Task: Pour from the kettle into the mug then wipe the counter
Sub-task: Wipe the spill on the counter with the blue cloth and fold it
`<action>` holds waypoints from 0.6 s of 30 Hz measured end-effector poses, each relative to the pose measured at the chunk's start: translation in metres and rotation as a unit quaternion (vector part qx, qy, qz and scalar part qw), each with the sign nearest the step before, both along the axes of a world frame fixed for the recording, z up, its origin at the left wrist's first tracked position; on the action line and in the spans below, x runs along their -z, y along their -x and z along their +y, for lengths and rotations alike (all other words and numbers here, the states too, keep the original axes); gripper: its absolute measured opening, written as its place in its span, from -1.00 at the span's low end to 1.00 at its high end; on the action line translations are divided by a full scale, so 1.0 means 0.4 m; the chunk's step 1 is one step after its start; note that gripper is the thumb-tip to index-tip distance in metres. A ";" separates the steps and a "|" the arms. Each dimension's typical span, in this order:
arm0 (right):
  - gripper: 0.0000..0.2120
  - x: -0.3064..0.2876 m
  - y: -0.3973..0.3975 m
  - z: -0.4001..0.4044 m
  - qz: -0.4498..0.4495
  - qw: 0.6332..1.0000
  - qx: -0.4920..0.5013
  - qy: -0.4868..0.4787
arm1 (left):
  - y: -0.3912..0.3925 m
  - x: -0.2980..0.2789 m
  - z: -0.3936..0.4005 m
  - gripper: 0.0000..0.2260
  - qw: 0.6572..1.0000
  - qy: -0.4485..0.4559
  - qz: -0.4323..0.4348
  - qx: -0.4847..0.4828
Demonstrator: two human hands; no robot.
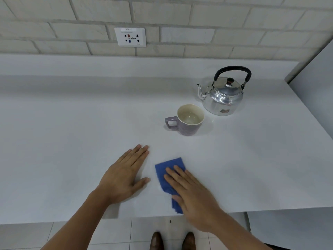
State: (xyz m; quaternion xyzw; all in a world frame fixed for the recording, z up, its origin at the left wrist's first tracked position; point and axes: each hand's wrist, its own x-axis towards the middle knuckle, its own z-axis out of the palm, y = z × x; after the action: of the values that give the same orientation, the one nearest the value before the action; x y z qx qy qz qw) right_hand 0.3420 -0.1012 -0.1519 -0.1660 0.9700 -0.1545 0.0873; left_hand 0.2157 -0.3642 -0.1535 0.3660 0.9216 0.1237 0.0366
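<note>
We press our right hand (pixel 194 193) flat on the blue cloth (pixel 169 175), grip released; our left hand (pixel 124 175) lies open on the counter (pixel 72 141). We judge wiping is under way, with the mug (pixel 187 120) and kettle (pixel 223 94) at one o'clock. Next calls for sweeping strokes.

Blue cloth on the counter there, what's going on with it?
A person's right hand presses flat on the blue cloth near the front edge of the white counter. The left hand rests flat beside it, empty. Farther back, the shiny metal kettle stands upright behind the purple mug, untouched.
</note>
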 end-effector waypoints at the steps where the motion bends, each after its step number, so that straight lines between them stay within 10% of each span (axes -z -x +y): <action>1: -0.47 0.000 -0.015 0.036 -0.003 1.000 0.015 0.004 | 0.000 0.000 0.001 -0.24 1.000 0.001 0.002 0.002; 8: -0.46 -0.013 0.077 0.112 0.014 0.987 0.158 -0.030 | -0.001 -0.008 0.003 -0.25 1.000 0.013 -0.004 0.005; 18: -0.44 -0.026 0.113 -0.041 0.018 0.998 -0.055 -0.033 | -0.010 -0.022 0.001 -0.26 0.999 -0.018 -0.036 -0.001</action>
State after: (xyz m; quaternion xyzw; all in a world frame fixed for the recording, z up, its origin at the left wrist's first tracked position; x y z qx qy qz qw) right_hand 0.2966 -0.1177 -0.1416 -0.2192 0.9652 -0.1148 0.0841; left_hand 0.2196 -0.3638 -0.1447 0.3615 0.9176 0.1530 0.0629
